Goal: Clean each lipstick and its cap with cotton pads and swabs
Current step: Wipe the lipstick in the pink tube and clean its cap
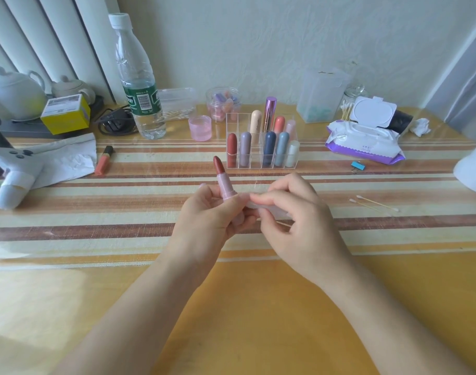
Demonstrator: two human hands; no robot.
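Lipstick (223, 176), left hand (209, 215); cap (254, 206), right hand (293, 212)

Both bare forearms reach forward and converge, wrists near each other. The left hand (212, 215) curls its fingers round a lipstick (223, 175), holding it upright. The right hand (296, 212), palm down, pinches a pale cap (258, 208) just beside the left thumb.

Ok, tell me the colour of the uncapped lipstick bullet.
The bullet is brownish red; head view.

The organizer (257, 158) stands on the table (231, 307). Left of it: water bottle (139, 85) and loose lipstick (104, 161). Right: wipes pack (364, 142), cotton swabs (374, 204). Behind: jar (223, 104). Before it: held lipstick (223, 177) and cap (272, 212).
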